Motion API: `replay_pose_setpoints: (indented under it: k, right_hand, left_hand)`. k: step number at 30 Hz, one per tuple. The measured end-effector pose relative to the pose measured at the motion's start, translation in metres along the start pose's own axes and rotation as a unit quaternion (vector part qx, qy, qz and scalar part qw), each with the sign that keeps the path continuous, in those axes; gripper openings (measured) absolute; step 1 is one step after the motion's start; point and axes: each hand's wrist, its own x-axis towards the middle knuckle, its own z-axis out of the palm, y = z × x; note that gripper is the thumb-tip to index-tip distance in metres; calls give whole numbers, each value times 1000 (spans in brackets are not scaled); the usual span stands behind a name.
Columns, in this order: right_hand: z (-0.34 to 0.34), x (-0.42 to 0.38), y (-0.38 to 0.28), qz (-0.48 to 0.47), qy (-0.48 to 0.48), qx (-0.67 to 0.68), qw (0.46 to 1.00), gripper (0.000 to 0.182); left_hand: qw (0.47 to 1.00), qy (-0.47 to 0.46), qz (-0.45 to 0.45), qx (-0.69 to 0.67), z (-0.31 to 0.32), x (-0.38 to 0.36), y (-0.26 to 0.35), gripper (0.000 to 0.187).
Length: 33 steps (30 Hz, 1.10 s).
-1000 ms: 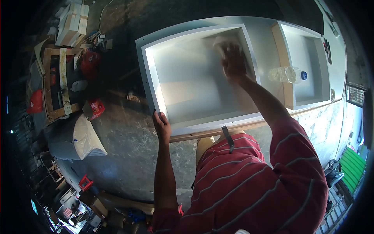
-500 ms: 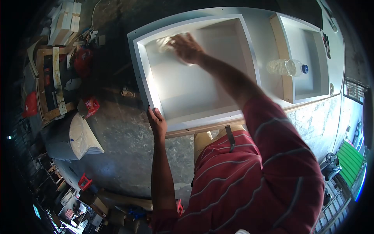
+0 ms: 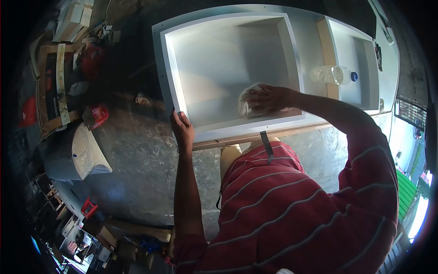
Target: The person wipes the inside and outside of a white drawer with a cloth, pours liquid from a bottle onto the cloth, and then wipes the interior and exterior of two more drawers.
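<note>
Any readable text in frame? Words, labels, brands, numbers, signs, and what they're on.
None legible.
Red packet, left: pale marks, too small and blurred to read.
Bottle: no readable label.
White open box: no lettering seen.
Cloth: none seen.

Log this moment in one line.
right hand: on cloth, inside large box | left hand: at its near left corner | bottle: lying across small box's wall
</note>
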Motion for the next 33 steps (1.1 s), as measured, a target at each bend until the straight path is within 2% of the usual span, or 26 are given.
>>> replay_pose_setpoints:
  k: [1,3,4,6,10,12,13,15,16,18,20,21,22,23,25,26,27,28,29,30,32,33]
  right_hand:
    - [-3,4,9,-2,1,3,1000,57]
    - [-2,12,24,-97,108,99,984,65]
    - [4,13,28,-97,109,104,984,65]
    - [11,20,34,-151,20,83,985,60]
    - [21,86,10,-165,38,87,982,50]
    - [25,131,-7,-79,168,129,974,41]
    - [18,155,-12,-82,166,129,974,41]
    - [5,195,-19,-13,218,115,969,40]
    - [-1,200,-16,-15,218,115,969,40]
    - [-8,203,-13,41,170,82,981,43]
    - [-10,187,11,148,161,83,972,43]
    - [-2,178,32,211,165,-13,963,42]
    - [15,164,66,271,232,-8,934,42]
    - [4,139,90,324,129,-138,927,52]
    - [36,99,140,532,137,-163,820,47]
    - [15,82,140,546,249,-19,800,48]
    - [34,91,129,478,409,163,760,47]
    - [56,103,121,377,544,331,673,45]
    - [53,112,93,395,410,142,810,44]
    - [42,125,50,386,247,-57,887,42]
    - [19,140,-3,217,258,-163,927,38]
    - [25,155,-10,188,378,16,906,35]
  left_hand:
    - [1000,-2,-3,2,-1,0,1,44]
    - [1000,-6,-5,-2,-2,0,2,44]
    - [1000,-9,-6,1,-2,-1,3,44]
    - [1000,-15,-14,5,-3,0,4,45]
    - [1000,7,-10,6,-2,1,7,44]
    - [1000,7,-4,6,-3,0,8,43]
    - [1000,16,11,13,-2,0,5,42]
    - [1000,10,-1,4,-5,-1,10,41]
    - [1000,3,-8,-4,-6,0,11,41]
    - [1000,5,-2,-1,-5,0,8,40]
    - [1000,13,3,-3,-5,1,6,40]
    - [1000,6,-1,-7,-6,1,8,41]
    - [1000,0,-4,-12,-6,1,9,41]
    - [1000,1,-3,-13,-6,1,9,41]
    - [1000,2,-6,0,-6,1,9,42]
    - [1000,3,-4,2,-5,-1,8,42]
    - [1000,2,-11,-2,-3,-2,7,43]
    - [1000,4,-17,-7,-3,0,7,43]
    - [1000,8,-17,-8,-4,2,8,43]
    - [1000,-1,-20,-15,-6,2,10,43]
    - [999,-11,-22,-21,-9,0,12,43]
    - [999,-26,-21,-31,-11,2,12,43]
